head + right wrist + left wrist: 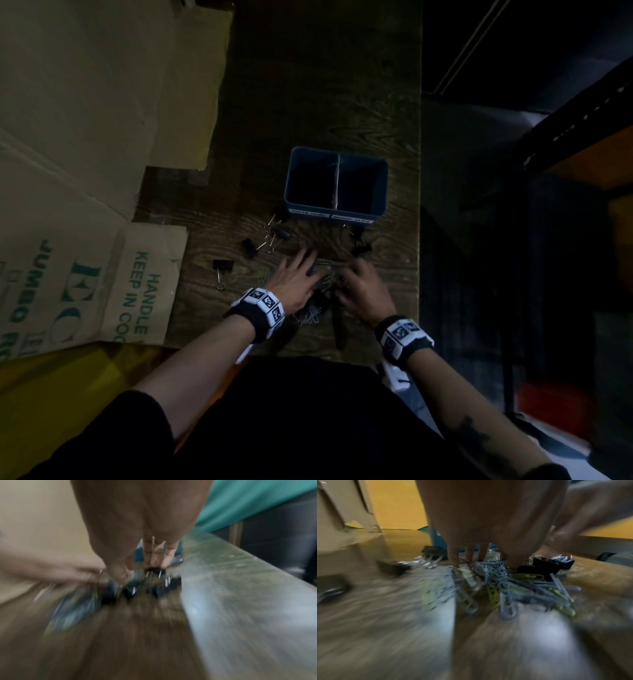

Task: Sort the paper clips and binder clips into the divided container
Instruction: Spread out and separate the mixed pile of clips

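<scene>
A blue divided container (pixel 337 205) with two labelled compartments stands on the wooden table; both look dark inside. In front of it lies a heap of grey and yellow-green paper clips (pixel 513 586) mixed with black binder clips (pixel 553 562). My left hand (pixel 308 270) reaches into the heap with straight fingers (pixel 455 559) touching the paper clips. My right hand (pixel 346 277) is just to its right, its curled fingers (pixel 156 559) down among black binder clips (pixel 161 588). Blur hides whether it grips one.
More binder clips lie loose to the left (pixel 222 265), (pixel 249 246), (pixel 282 233) and right (pixel 363 246) of the heap. Flattened cardboard boxes (pixel 85 171) cover the table's left side. The table's right edge (pixel 419 240) runs close to my right hand.
</scene>
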`<control>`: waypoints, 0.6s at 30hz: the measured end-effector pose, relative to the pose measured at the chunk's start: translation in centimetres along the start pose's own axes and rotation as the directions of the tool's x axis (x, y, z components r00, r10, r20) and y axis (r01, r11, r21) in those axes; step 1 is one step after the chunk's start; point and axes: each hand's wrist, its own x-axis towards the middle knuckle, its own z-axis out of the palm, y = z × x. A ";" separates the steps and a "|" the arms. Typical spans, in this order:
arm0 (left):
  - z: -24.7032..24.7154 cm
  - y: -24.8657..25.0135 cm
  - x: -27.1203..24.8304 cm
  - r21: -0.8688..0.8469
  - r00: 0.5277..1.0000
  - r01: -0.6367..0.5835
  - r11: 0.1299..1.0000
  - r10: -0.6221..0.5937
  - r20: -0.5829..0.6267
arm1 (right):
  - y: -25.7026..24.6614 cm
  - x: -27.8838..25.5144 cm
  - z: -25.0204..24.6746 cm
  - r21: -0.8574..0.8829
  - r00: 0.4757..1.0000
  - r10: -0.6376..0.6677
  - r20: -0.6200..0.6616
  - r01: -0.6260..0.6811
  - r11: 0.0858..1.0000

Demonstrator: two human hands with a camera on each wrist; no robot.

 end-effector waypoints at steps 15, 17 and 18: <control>0.6 -0.5 -3.4 -0.070 0.968 0.161 0.984 -0.172 -0.183 | -0.4 -1.5 -0.7 -0.113 0.977 -0.204 0.063 0.210 0.971; 0.8 0.0 -3.4 -0.051 0.973 0.096 0.994 -0.105 -0.204 | -1.4 -1.3 0.2 -0.141 0.941 -0.299 0.160 0.321 0.936; 0.8 0.2 -3.4 -0.036 0.976 0.072 0.997 -0.078 -0.204 | -1.6 -1.2 0.5 -0.143 0.926 -0.319 0.201 0.350 0.926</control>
